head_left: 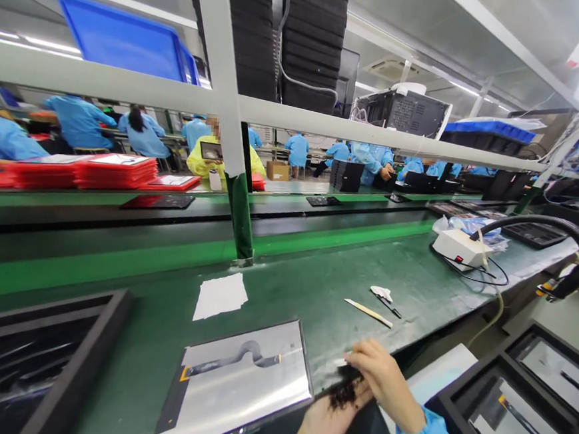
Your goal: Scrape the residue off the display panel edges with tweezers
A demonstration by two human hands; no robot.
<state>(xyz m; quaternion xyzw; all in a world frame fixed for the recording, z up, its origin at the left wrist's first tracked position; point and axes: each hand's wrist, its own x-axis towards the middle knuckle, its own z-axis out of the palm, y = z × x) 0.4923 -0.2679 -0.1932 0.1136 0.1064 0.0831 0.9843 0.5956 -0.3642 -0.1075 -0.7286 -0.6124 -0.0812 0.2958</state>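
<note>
My left hand [326, 424] is palm up at the table's front edge, cupped under a small heap of black scraps [344, 394]. Over its fingers reaches my right hand [382, 378], bent with its fingers together. A small white bit [341, 362] shows at the right fingertips; its kind is unclear. To the left lies a display panel [249, 401], silver back up, with a dark flex cable [238, 363] across it. Beyond the hands are a pale-handled knife [369, 313] and a dark thin tool [390, 308] beside crumpled white tissue [382, 293].
White paper sheets [222, 296] lie behind the panel. A black foam tray [81, 374] stands left; more trays with panels [524, 423] are right. A white box [462, 247] with a black hose sits farther back. A post [242, 220] rises mid-table. Co-workers sit beyond.
</note>
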